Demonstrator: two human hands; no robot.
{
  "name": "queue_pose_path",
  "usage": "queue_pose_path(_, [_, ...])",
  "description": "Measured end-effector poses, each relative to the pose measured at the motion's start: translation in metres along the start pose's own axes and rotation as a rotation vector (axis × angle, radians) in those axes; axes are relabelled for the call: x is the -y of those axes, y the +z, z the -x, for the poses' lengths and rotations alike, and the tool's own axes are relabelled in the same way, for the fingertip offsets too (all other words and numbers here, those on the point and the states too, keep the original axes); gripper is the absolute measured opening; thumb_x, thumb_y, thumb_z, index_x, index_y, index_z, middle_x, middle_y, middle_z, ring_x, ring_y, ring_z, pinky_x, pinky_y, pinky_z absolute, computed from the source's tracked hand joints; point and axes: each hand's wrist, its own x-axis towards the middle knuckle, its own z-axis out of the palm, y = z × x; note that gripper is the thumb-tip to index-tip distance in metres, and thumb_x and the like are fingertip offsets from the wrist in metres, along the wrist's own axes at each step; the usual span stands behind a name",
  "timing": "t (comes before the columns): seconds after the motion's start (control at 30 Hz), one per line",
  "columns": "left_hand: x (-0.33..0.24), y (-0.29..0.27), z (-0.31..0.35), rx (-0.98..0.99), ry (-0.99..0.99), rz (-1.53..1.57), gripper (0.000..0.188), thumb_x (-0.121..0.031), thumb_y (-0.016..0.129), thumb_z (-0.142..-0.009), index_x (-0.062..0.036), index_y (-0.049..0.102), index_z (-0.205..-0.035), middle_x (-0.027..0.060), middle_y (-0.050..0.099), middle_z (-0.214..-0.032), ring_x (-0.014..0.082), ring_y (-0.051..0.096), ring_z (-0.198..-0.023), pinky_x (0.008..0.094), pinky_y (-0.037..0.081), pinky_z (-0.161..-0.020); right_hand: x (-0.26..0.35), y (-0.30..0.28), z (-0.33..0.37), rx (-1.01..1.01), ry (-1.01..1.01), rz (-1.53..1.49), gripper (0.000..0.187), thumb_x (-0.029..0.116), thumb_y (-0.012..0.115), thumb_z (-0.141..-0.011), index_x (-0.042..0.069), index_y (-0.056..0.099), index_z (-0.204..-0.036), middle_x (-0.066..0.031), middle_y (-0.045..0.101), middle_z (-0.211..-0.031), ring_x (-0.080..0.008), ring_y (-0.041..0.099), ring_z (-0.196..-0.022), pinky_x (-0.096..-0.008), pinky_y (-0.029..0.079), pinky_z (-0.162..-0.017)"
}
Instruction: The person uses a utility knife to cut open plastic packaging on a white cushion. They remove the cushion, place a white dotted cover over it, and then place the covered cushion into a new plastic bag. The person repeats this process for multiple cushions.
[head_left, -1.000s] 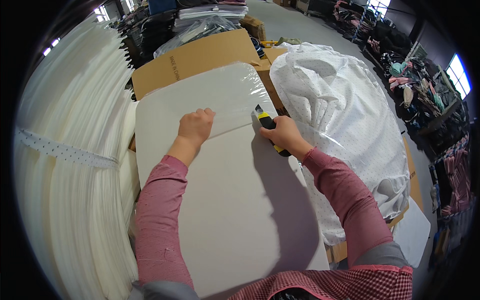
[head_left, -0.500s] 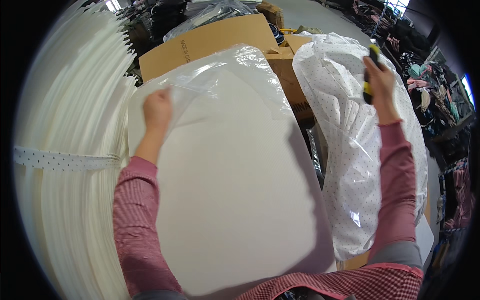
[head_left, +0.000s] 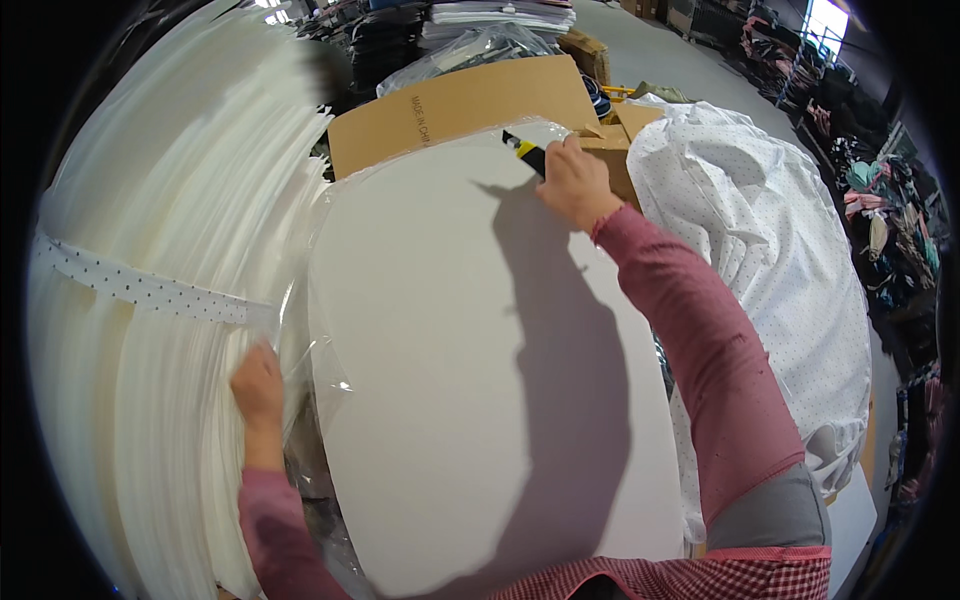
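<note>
In front of me lies a large white board (head_left: 430, 320) with rounded corners, possibly the top of a stack. Clear plastic film (head_left: 335, 375) hangs along its left edge, and some still lies over its far edge. My left hand (head_left: 258, 385) is closed on the film, left of the board and against the white layered sheets. My right hand (head_left: 578, 183) grips a black and yellow utility knife (head_left: 530, 153) above the board's far right part. The knife's tip points to the far left, and its shadow falls on the board.
Tall white layered sheets (head_left: 150, 400), tied with a dotted strip (head_left: 150, 295), fill the left side. Dotted white fabric (head_left: 780, 240) lies at the right. A brown cardboard flap (head_left: 470, 105) rises behind the board. Piles of garments (head_left: 870, 190) line the far right.
My left hand has pulled the film off the board's surface, leftward and toward me. My right hand with the knife has swung left from over the dotted fabric to over the board.
</note>
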Motion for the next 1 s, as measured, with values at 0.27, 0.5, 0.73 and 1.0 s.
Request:
queue_pose_path(0.27, [0.058, 0.045, 0.102, 0.610, 0.056, -0.136, 0.006, -0.003, 0.060, -0.080, -0.0030, 0.055, -0.083, 0.0169, 0.059, -0.078, 0.0371, 0.061, -0.069, 0.0447, 0.051, -0.064, -0.007, -0.004, -0.069, 0.059, -0.021, 0.011, 0.048, 0.036, 0.069, -0.074, -0.001, 0.064, -0.105, -0.0206, 0.067, -0.103, -0.0372, 0.066, -0.096, -0.0439, 0.054, -0.080])
queue_pose_path(0.5, [0.039, 0.094, 0.035, 0.531, -1.104, 0.778, 0.037, -0.016, 0.058, -0.091, -0.0025, 0.054, -0.125, 0.0192, 0.057, -0.126, 0.0341, 0.056, -0.113, 0.0402, 0.047, -0.093, 0.014, 0.031, -0.094, -0.102, -0.204, 0.194, 0.026, 0.021, 0.058, -0.083, 0.002, 0.067, -0.099, -0.0194, 0.070, -0.094, -0.0381, 0.069, -0.089, -0.0450, 0.055, -0.078])
queue_pose_path(0.73, [-0.035, 0.188, -0.104, 0.472, -0.224, 0.140, 0.058, -0.055, 0.053, -0.094, -0.0244, 0.048, -0.143, 0.0236, 0.032, -0.152, 0.0391, 0.026, -0.143, 0.0486, 0.027, -0.115, -0.006, 0.044, -0.112, 0.121, -0.113, -0.192, 0.066, 0.053, 0.076, -0.069, -0.002, 0.067, -0.105, -0.0222, 0.069, -0.085, -0.0365, 0.068, -0.082, -0.0407, 0.052, -0.074])
queue_pose_path(1.0, [0.041, 0.274, -0.153, 0.475, -0.557, 0.842, 0.049, -0.034, 0.039, -0.103, -0.0054, 0.047, -0.142, 0.0152, 0.052, -0.141, 0.0275, 0.048, -0.131, 0.0324, 0.035, -0.109, 0.007, 0.048, -0.135, -0.064, -0.242, 0.221, 0.023, 0.022, 0.063, -0.075, 0.005, 0.074, -0.086, -0.0181, 0.071, -0.084, -0.0330, 0.070, -0.083, -0.0425, 0.055, -0.072])
